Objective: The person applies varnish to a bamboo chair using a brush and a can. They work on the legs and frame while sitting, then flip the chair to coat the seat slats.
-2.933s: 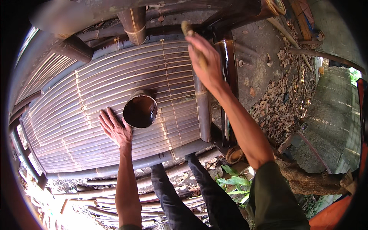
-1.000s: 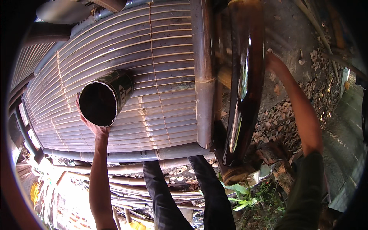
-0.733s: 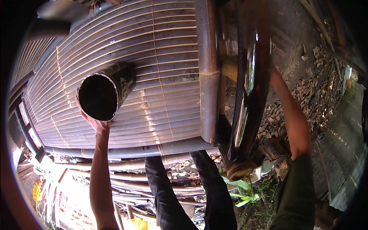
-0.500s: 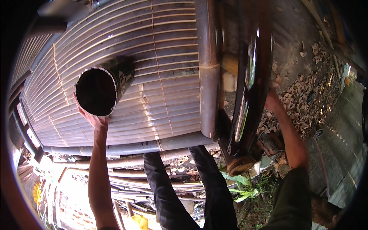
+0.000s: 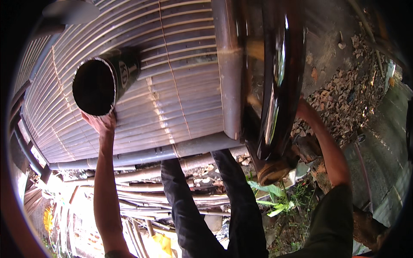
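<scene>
A dark green, open-ended cylinder (image 5: 124,71) with pale lettering on its side and a rough pale rim stands on the bamboo-slat platform (image 5: 189,86). Its inside is black with shadow. My left hand (image 5: 103,122) is closed around the near side of the cylinder, just below the rim; some fingers are hidden behind it. To the right, a thick, glossy dark brown pole (image 5: 282,86) rises close in front of me. My right hand (image 5: 303,109) reaches behind its right side. The fingers are hidden there, so whether they grip the pole does not show.
A bamboo rail (image 5: 185,148) edges the platform near my legs (image 5: 189,198). Long sticks and canes (image 5: 172,202) lie below it. Dry leaves (image 5: 340,99) cover the ground at right, with a green plant (image 5: 275,200) and cut logs (image 5: 320,172) nearer. Something yellow (image 5: 161,244) lies low.
The whole view has shifted, with the platform sitting higher in the picture. The cylinder and my left hand appear farther up and left. My right hand is still behind the pole.
</scene>
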Tool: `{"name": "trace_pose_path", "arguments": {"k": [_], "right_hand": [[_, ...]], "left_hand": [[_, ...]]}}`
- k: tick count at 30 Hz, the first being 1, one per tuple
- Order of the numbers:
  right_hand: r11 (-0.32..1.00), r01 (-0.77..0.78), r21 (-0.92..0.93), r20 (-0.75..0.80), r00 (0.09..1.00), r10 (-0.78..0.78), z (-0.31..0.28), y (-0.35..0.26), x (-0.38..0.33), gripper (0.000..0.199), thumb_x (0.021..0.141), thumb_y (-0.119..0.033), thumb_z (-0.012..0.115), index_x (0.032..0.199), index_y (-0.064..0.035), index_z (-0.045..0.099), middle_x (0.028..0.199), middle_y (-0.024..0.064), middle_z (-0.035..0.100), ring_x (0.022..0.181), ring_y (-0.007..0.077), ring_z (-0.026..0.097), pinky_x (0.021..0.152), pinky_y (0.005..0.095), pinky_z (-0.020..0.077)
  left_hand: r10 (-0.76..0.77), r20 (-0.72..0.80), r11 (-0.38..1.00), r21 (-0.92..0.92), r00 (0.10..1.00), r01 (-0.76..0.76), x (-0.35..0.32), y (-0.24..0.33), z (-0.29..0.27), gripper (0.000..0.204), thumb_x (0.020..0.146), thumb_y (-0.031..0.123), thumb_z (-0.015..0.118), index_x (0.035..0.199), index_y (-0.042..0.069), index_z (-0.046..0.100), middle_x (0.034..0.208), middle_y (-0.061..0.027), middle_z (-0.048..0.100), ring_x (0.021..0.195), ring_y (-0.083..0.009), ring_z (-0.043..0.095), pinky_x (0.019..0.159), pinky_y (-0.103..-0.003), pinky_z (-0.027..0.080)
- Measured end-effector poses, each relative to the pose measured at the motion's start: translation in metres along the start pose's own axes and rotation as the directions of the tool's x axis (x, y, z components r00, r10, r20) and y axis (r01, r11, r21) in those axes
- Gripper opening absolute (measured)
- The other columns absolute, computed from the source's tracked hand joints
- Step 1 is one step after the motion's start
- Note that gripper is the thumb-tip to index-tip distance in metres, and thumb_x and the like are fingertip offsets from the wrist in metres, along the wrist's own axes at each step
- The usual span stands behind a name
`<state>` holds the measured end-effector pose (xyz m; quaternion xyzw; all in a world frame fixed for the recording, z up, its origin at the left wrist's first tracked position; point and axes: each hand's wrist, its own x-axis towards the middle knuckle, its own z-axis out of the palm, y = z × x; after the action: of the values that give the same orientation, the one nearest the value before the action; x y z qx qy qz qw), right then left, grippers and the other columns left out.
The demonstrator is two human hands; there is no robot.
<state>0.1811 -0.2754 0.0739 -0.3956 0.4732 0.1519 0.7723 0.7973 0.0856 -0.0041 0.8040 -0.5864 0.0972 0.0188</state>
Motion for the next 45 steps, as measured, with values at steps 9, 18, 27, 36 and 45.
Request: {"name": "trace_pose_path", "arguments": {"k": [9,18,27,36,45], "right_hand": [[0.967,0.024,0.254,0.117,0.992,-0.055,-0.063,0.065,0.065,0.044,0.089,-0.020,0.073,0.126,0.0009,0.060,0.114,0.0148,0.067,0.103,0.0214,0.064,0.084,0.0412,0.0552],[0.934,0.112,-0.340,0.054,0.994,-0.099,0.034,-0.010,0.052,0.043,0.093,-0.024,0.068,0.126,0.0029,0.060,0.116,0.0181,0.066,0.105,0.0233,0.063,0.087,0.0410,0.0539],[0.925,0.130,-0.356,0.029,0.991,-0.128,0.041,-0.018,0.081,0.040,0.094,-0.023,0.066,0.126,0.0015,0.061,0.116,0.0172,0.067,0.104,0.0228,0.063,0.089,0.0394,0.0532],[0.926,0.062,-0.374,0.102,0.994,-0.025,0.035,-0.011,0.049,0.038,0.096,-0.022,0.063,0.126,0.0000,0.061,0.116,0.0163,0.068,0.104,0.0223,0.064,0.091,0.0378,0.0525],[0.754,-0.036,-0.655,0.077,0.990,0.115,0.028,-0.043,0.035,0.036,0.097,-0.021,0.061,0.127,-0.0014,0.061,0.117,0.0154,0.068,0.104,0.0217,0.064,0.093,0.0362,0.0518]], "left_hand": [[-0.120,-0.040,0.988,0.095,0.992,0.123,0.027,0.029,-0.009,0.043,0.093,0.035,0.056,0.127,0.009,0.062,0.136,-0.0180,0.055,0.131,-0.0396,0.043,0.109,-0.056,0.029],[-0.183,-0.026,0.980,0.076,0.983,0.184,0.032,0.030,-0.016,0.044,0.093,0.033,0.056,0.130,0.008,0.060,0.138,-0.0194,0.053,0.133,-0.0408,0.040,0.108,-0.056,0.030],[-0.138,-0.001,0.985,0.103,0.990,0.137,0.029,0.025,-0.016,0.041,0.097,0.035,0.049,0.124,0.007,0.063,0.132,-0.0188,0.057,0.128,-0.0395,0.044,0.106,-0.055,0.031],[-0.189,-0.007,0.980,0.059,0.982,0.189,0.034,0.032,-0.017,0.042,0.097,0.038,0.048,0.122,0.008,0.065,0.134,-0.0191,0.055,0.129,-0.0401,0.043,0.108,-0.054,0.028],[-0.201,0.022,0.979,0.016,0.979,0.201,0.032,0.026,-0.011,0.063,0.094,0.044,0.054,0.144,0.006,0.044,0.153,-0.0227,0.033,0.145,-0.0399,0.024,0.113,-0.052,0.023]]}}
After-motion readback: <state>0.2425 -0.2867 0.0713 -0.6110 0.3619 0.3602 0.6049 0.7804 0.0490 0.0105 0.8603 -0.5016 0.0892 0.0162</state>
